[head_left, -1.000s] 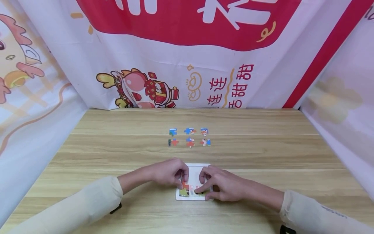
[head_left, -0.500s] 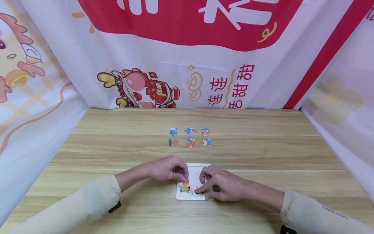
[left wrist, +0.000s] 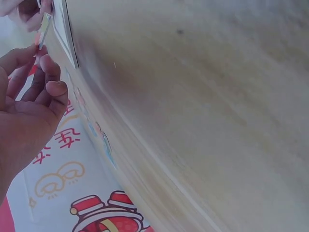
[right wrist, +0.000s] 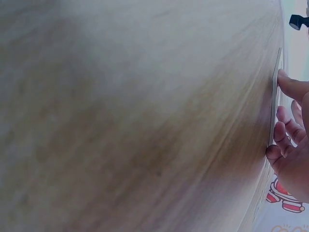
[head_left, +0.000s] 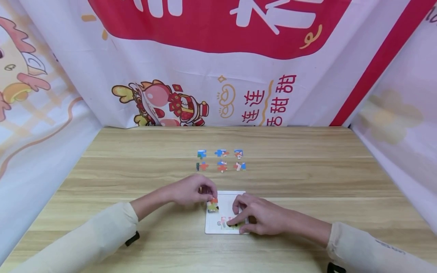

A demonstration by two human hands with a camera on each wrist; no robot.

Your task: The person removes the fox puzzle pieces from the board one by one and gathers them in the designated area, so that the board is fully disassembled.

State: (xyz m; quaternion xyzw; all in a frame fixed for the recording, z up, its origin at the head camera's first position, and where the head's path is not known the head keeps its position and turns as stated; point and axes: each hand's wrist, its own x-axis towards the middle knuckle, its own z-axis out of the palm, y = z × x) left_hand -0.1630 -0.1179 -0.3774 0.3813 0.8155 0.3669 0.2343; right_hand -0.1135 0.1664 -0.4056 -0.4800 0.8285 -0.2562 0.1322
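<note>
My left hand (head_left: 192, 190) pinches a jigsaw puzzle piece (head_left: 213, 206), orange at its top and yellow-green below. In the left wrist view this piece (left wrist: 44, 33) is seen edge-on, tilted up between thumb and fingertips. Beneath it lies a white puzzle board (head_left: 226, 203). Along the board's near edge are pinkish and green puzzle pieces (head_left: 223, 223), partly covered by my right hand (head_left: 262, 217). The right index finger is extended and presses on them, and the thumb lies by the board's right edge. In the right wrist view the hand is beside the thin board edge (right wrist: 274, 96).
Beyond the board, several loose puzzle pieces (head_left: 222, 166) lie in two rows on the wooden table (head_left: 136, 170). Printed cloth (head_left: 191, 60) hangs behind the table and on both sides.
My left hand has lifted the orange and yellow-green puzzle piece off the board's lower left and moved it away from me, slightly left. My right hand has stayed in place.
</note>
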